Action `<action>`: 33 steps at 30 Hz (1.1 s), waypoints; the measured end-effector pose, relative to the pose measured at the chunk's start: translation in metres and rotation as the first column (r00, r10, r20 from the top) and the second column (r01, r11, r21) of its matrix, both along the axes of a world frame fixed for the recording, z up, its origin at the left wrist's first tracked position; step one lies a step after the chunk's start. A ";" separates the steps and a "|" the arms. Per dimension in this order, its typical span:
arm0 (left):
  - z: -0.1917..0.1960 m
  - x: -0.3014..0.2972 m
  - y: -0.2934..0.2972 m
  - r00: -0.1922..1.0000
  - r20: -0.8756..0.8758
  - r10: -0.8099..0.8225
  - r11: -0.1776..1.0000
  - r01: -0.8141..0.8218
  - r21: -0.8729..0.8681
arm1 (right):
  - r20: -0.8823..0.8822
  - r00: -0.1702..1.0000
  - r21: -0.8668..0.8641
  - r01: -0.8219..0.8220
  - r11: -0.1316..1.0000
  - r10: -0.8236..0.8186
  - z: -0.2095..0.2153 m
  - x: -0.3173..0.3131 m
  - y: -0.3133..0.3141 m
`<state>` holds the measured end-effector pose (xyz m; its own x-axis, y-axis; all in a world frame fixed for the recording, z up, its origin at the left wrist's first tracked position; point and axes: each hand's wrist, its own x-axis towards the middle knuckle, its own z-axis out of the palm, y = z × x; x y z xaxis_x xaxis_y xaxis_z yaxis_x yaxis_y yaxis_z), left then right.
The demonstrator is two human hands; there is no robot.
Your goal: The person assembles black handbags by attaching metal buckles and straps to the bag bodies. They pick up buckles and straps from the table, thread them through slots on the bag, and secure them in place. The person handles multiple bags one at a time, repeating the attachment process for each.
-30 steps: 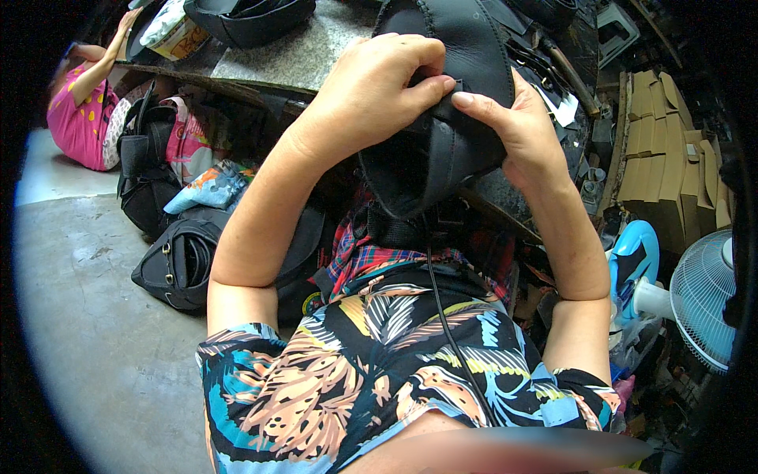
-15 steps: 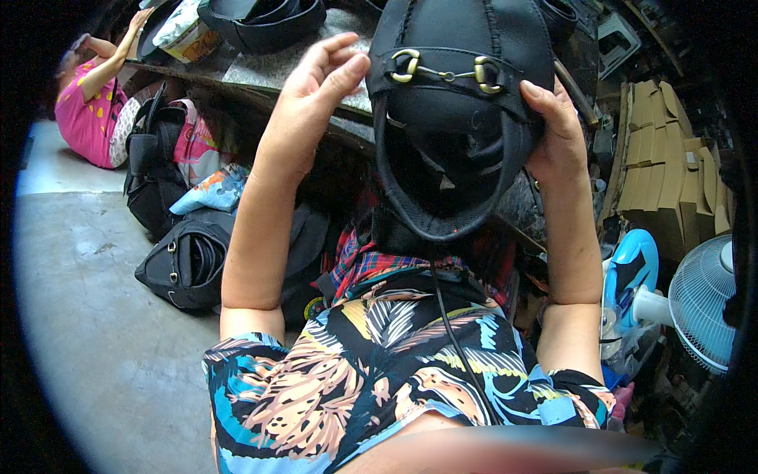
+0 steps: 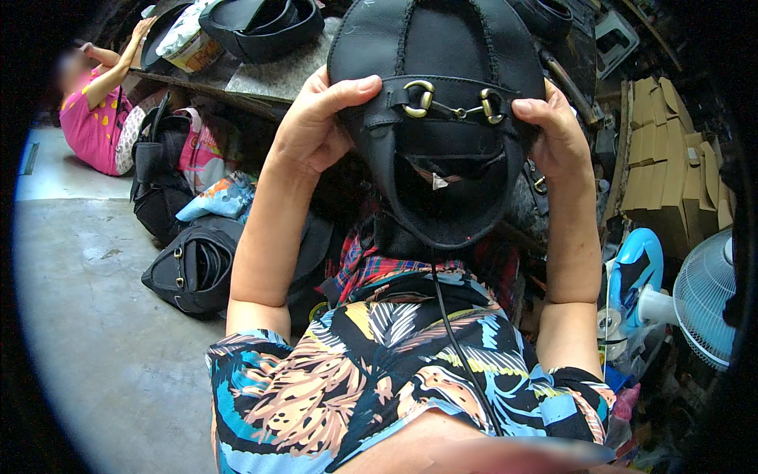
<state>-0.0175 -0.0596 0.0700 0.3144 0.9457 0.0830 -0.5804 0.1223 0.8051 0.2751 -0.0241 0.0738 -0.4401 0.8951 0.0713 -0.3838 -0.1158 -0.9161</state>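
Note:
A black leather loafer upper [image 3: 446,59] is held up before me, toe end away, with its foot opening toward me. A brass-coloured horsebit [image 3: 458,112] crosses its strap. On the left edge, by the strap, my left hand [image 3: 320,118] is closed with its thumb on top. My right hand [image 3: 557,130] grips the opposite edge, thumb beside the horsebit's right end. The fingers under the upper are mostly hidden. Inside the opening a small pale scrap [image 3: 439,182] shows.
Black uppers [image 3: 264,35] and a tub [image 3: 193,51] stand on the bench. Another bundle of black uppers [image 3: 189,268] lies left, near bags [image 3: 162,174]. A person in pink [image 3: 95,118] works far left. Cardboard pieces [image 3: 667,150] and a fan [image 3: 707,300] are at right.
My left hand, apart from the upper before, has come in and taken hold of its left edge. The upper has shifted and turned slightly. My right hand keeps its grip.

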 end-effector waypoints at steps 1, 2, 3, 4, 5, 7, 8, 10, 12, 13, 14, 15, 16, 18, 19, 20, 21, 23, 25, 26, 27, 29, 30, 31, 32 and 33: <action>0.001 0.001 0.002 0.999 0.045 -0.001 1.000 0.001 0.001 | -0.012 1.000 -0.005 0.001 1.000 -0.001 0.002 -0.001 0.004; 0.001 0.003 0.005 0.996 0.091 0.002 1.000 -0.005 0.027 | -0.026 1.000 0.004 -0.008 1.000 0.008 0.003 -0.003 0.008; 0.001 0.005 0.008 0.991 0.132 0.004 0.997 -0.015 0.079 | -0.073 0.997 -0.005 -0.029 1.000 0.029 0.005 -0.005 0.012; 0.000 0.007 0.014 0.979 0.202 -0.041 0.993 0.017 0.116 | -0.121 0.991 0.003 -0.059 0.998 0.059 0.005 -0.007 0.015; -0.002 0.008 0.020 0.969 0.236 -0.072 0.992 0.045 0.117 | -0.178 0.979 0.041 -0.090 0.995 0.096 0.006 -0.010 0.019; -0.007 0.011 0.032 0.944 0.298 -0.139 0.984 0.099 0.145 | -0.286 0.953 0.058 -0.084 0.995 0.097 0.002 -0.016 0.024; -0.011 0.014 0.037 0.937 0.325 -0.124 0.989 0.089 0.121 | -0.286 0.956 0.039 -0.058 0.998 0.067 -0.001 -0.019 0.025; -0.020 0.017 0.046 0.928 0.338 -0.157 0.987 0.141 0.070 | -0.328 0.944 0.008 -0.047 0.999 0.047 -0.006 -0.020 0.027; -0.028 0.020 0.051 0.923 0.352 -0.155 0.988 0.154 0.030 | -0.322 0.946 -0.030 -0.047 0.998 0.035 -0.009 -0.017 0.029; -0.032 0.022 0.052 0.922 0.351 -0.162 0.986 0.161 0.031 | -0.316 0.948 -0.042 -0.060 0.997 0.044 -0.010 -0.015 0.030; -0.034 0.023 0.054 0.919 0.348 -0.183 0.983 0.172 0.061 | -0.267 0.964 -0.012 -0.009 1.000 0.006 -0.011 -0.013 0.030; -0.036 0.025 0.055 0.925 0.346 -0.156 0.988 0.152 0.038 | -0.234 0.972 -0.023 0.018 1.000 -0.022 -0.012 -0.010 0.032; -0.039 0.026 0.055 0.929 0.341 -0.142 0.990 0.137 0.040 | -0.191 0.980 -0.030 0.045 0.999 -0.050 -0.013 -0.009 0.033; -0.042 0.029 0.054 0.940 0.324 -0.105 0.994 0.095 0.044 | -0.137 0.986 -0.042 0.088 0.995 -0.093 -0.015 -0.007 0.034; -0.043 0.030 0.055 0.938 0.328 -0.111 0.994 0.100 0.049 | -0.141 0.985 -0.040 0.093 0.995 -0.098 -0.016 -0.007 0.035; -0.045 0.031 0.055 0.936 0.333 -0.116 0.993 0.104 0.054 | -0.141 0.985 -0.032 0.095 0.995 -0.098 -0.017 -0.007 0.035; -0.046 0.031 0.055 0.937 0.330 -0.117 0.993 0.100 0.068 | -0.141 0.985 -0.024 0.096 0.995 -0.098 -0.018 -0.008 0.035; -0.049 0.030 0.056 0.929 0.339 -0.147 0.989 0.130 0.074 | -0.176 0.982 0.023 0.079 0.997 -0.074 -0.019 -0.007 0.033; -0.051 0.029 0.058 0.924 0.342 -0.170 0.985 0.150 0.085 | -0.203 0.978 0.054 0.065 0.996 -0.053 -0.021 -0.007 0.033; -0.052 0.029 0.060 0.921 0.346 -0.180 0.983 0.159 0.089 | -0.211 0.976 0.063 0.061 0.996 -0.046 -0.022 -0.007 0.033; -0.053 0.029 0.060 0.919 0.342 -0.197 0.979 0.167 0.115 | -0.222 0.974 0.085 0.058 0.995 -0.038 -0.022 -0.007 0.033; -0.053 0.029 0.059 0.923 0.343 -0.174 0.984 0.151 0.091 | -0.214 0.976 0.045 0.058 0.997 -0.047 -0.023 -0.007 0.034; -0.052 0.028 0.058 0.926 0.339 -0.165 0.986 0.142 0.092 | -0.216 0.975 0.044 0.054 0.998 -0.044 -0.024 -0.008 0.034; -0.048 0.027 0.056 0.952 0.275 -0.136 0.990 0.120 0.075 | -0.224 0.973 0.019 0.066 0.998 -0.060 -0.024 -0.007 0.034; -0.044 0.025 0.054 0.972 0.209 -0.107 0.993 0.096 0.063 | -0.238 0.969 0.006 0.075 0.997 -0.071 -0.023 -0.007 0.035; -0.037 0.022 0.052 0.984 0.152 -0.092 0.993 0.080 0.085 | -0.248 0.966 0.014 0.078 0.997 -0.072 -0.023 -0.007 0.035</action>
